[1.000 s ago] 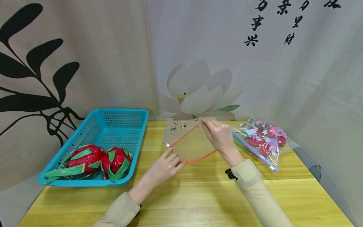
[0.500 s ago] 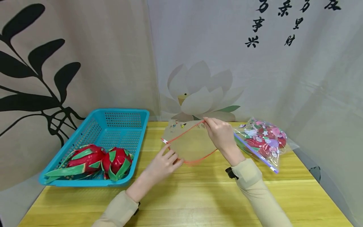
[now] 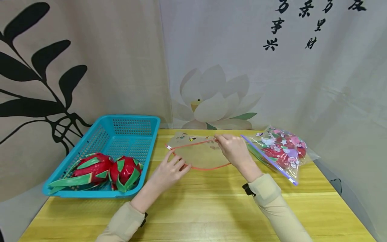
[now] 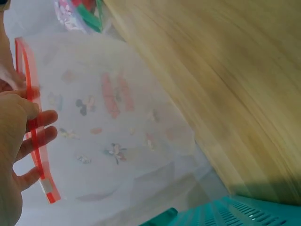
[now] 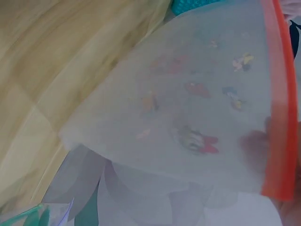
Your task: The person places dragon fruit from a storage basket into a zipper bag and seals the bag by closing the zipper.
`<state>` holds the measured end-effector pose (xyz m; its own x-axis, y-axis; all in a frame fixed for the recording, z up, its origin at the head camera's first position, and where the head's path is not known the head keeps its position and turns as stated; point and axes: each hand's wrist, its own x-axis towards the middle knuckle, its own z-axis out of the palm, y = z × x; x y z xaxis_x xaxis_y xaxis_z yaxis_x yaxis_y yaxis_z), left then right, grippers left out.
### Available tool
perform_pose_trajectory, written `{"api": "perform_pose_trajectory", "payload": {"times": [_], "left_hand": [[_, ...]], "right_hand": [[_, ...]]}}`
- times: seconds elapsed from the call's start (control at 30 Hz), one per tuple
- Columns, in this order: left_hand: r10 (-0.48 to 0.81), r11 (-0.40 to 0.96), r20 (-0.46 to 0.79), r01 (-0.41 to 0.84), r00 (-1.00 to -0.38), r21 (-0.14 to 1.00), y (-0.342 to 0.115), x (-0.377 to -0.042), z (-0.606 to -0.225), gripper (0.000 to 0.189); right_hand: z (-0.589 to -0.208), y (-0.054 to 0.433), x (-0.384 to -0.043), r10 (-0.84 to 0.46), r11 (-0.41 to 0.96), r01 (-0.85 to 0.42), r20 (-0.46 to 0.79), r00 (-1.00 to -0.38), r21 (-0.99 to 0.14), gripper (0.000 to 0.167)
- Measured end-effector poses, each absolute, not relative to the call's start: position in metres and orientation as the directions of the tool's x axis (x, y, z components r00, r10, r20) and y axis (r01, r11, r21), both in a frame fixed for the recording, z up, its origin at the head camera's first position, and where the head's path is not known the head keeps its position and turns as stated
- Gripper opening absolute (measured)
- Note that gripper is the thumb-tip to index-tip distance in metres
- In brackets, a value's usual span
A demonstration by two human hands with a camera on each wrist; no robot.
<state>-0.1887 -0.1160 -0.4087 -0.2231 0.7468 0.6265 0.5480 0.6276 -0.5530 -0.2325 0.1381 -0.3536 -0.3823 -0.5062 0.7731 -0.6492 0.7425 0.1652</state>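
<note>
A translucent zip bag [image 3: 201, 156] with red zip strips and small cartoon prints is held between both hands over the table. Its mouth gapes toward me, and the white slider [image 4: 46, 185] sits at the left end of the strip. My left hand [image 3: 170, 172] holds the lower left of the mouth; in the left wrist view, its fingers [image 4: 46, 135] show along the red strip. My right hand [image 3: 233, 150] pinches the upper strip near its right end. Only cartoon prints show on the bag; I see nothing inside.
At the left stands a blue perforated basket [image 3: 133, 117] with two red-and-green dragon fruit shapes [image 3: 93, 166] in it. A filled clear zip bag [image 3: 282, 148] with a purple zip strip lies right of my right hand. A printed curtain [image 3: 211, 40] hangs behind the table [image 3: 211, 208].
The left hand has shifted a little left and up with the slider end. The upper strip has lowered, so the bag's mouth looks wider and flatter. Basket and filled bag stay put.
</note>
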Motion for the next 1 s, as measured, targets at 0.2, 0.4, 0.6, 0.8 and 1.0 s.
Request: {"api": "perform_pose_trajectory", "payload": {"times": [0.2,0.4,0.6,0.8,1.0], "left_hand": [[0.797,0.580,0.560,0.550,-0.228,-0.601,-0.112,-0.186,-0.415,0.029],[0.860,0.497,0.458,0.567,-0.224,-0.657,-0.107,-0.184,-0.422,0.032],[0.859,0.502,0.447,0.578,-0.250,-0.643,-0.107,-0.182,-0.422,0.033],[0.831,0.540,0.494,0.584,-0.256,-0.607,-0.112,-0.183,-0.421,0.039],[0.818,0.554,0.514,0.591,-0.257,-0.586,-0.115,-0.183,-0.417,0.043]], "right_hand": [[-0.350,0.136,-0.236,-0.423,0.776,-0.619,0.828,-0.368,0.121,0.008],[-0.342,0.131,-0.238,-0.333,0.807,-0.589,0.860,-0.386,0.048,0.007],[-0.337,0.128,-0.238,-0.322,0.803,-0.596,0.838,-0.441,-0.005,0.006],[-0.338,0.129,-0.236,-0.325,0.778,-0.624,0.805,-0.497,-0.071,0.006],[-0.332,0.132,-0.237,-0.366,0.731,-0.671,0.761,-0.536,-0.121,0.009]]}}
